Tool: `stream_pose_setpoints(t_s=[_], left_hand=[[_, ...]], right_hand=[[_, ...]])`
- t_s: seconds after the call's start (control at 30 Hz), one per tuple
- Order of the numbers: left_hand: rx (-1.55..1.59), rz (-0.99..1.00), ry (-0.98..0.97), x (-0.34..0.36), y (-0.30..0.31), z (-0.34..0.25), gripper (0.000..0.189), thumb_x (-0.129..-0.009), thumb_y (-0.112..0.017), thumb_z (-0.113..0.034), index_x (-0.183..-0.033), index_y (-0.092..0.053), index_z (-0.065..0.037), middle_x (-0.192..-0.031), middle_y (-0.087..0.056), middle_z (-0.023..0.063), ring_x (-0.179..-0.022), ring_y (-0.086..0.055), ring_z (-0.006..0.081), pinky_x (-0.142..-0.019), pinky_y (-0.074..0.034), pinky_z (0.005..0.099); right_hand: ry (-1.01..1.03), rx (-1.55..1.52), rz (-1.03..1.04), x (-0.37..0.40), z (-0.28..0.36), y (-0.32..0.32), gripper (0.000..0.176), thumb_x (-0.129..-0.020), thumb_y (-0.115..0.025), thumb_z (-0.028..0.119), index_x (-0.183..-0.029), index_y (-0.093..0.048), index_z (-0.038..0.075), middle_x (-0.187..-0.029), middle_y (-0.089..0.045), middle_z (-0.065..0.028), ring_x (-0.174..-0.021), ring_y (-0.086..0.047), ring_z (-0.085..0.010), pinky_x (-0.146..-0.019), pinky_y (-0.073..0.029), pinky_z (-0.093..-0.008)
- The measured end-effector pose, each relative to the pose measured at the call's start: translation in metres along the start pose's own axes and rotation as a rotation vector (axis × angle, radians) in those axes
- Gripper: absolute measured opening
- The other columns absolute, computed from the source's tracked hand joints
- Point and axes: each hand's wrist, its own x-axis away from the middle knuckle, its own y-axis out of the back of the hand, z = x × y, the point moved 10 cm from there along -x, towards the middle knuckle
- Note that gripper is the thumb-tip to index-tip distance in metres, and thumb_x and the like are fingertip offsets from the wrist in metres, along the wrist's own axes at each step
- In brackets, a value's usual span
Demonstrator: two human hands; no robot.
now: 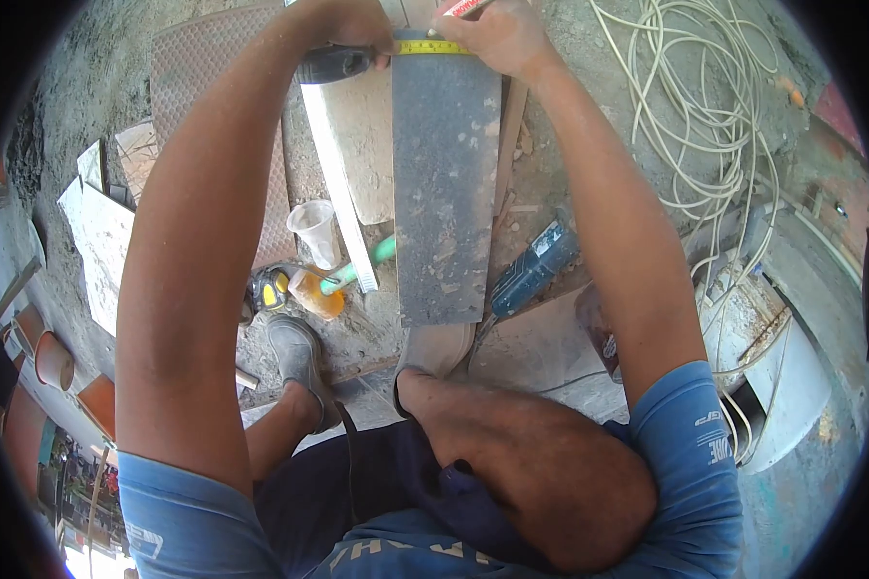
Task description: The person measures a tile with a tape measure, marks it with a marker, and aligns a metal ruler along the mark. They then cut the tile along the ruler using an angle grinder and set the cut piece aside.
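Note:
A long dark grey slab (444, 183), dusty and chipped in patches, lies lengthwise in front of me with its near end by my shoe. Across its far end stretches the yellow blade of a tape measure (433, 46). My left hand (352, 24) is closed on the tape's black case at the slab's left edge. At the right edge my right hand (502, 37) is closed around a slim red-and-white pencil (467, 8), its fingers close to the blade. The pencil's tip is hard to make out.
Left of the slab lie a metal straightedge (341, 183), a plastic cup (315, 234), an orange container (317, 295) and broken white tiles (101, 236). On the right are a blue power tool (536, 267) and a coil of pale cable (710, 125).

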Motion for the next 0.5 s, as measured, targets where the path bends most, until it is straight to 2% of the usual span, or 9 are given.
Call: stream_pose_setpoints(t_s=[0.4, 0.5], left_hand=[[-0.038, -0.021, -0.003, 0.0036, 0.0028, -0.0029, 0.027, -0.087, -0.058, -0.021, -0.085, -0.073, 0.002, -0.073, -0.068, 0.0097, -0.063, -0.065, 0.0164, -0.066, -0.051, 0.0317], [-0.031, -0.020, 0.002, 0.0022, 0.0016, -0.0019, 0.027, -0.088, -0.058, -0.021, -0.086, -0.073, 0.002, -0.073, -0.068, 0.0094, -0.063, -0.065, 0.0165, -0.066, -0.051, 0.0317]], right_hand=[[-0.102, 0.008, 0.039, 0.0039, 0.0016, -0.0014, 0.026, -0.082, -0.073, 0.024, -0.097, -0.072, 0.002, -0.093, -0.073, -0.0144, -0.088, -0.071, -0.0237, -0.079, -0.055, -0.0350], [-0.055, 0.012, 0.047, 0.0025, 0.0039, -0.0033, 0.027, -0.082, -0.073, 0.024, -0.097, -0.072, 0.002, -0.093, -0.073, -0.0146, -0.088, -0.071, -0.0238, -0.080, -0.055, -0.0350]])
